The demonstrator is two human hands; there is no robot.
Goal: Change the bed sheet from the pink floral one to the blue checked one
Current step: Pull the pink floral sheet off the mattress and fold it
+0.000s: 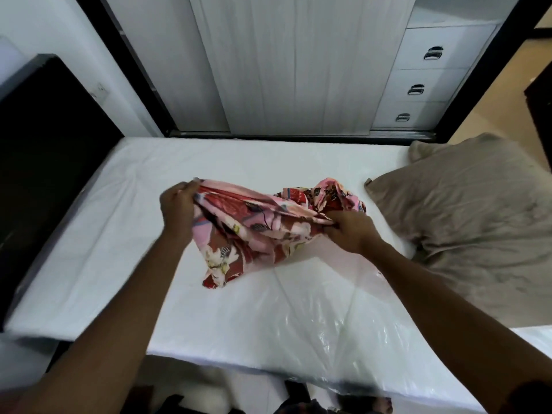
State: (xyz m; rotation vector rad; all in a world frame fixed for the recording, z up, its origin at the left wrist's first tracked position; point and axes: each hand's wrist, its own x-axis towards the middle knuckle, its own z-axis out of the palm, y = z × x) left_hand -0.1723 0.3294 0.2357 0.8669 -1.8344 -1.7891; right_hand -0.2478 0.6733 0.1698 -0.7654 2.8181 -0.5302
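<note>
The pink floral sheet (263, 225) is bunched into a loose bundle in the middle of the bare white mattress (119, 234). My left hand (179, 209) grips its left end and holds it slightly off the mattress. My right hand (351, 231) pinches the bundle's right side, close to the mattress. Part of the cloth hangs down below my left hand, and a crumpled lump lies behind my right hand. No blue checked sheet is in view.
A beige pillow (472, 216) lies on the right end of the mattress. Clear plastic wrap (337, 333) covers the near mattress edge. A black headboard (44, 156) stands at left. White wardrobe doors (283, 64) and drawers (418, 88) are behind the bed.
</note>
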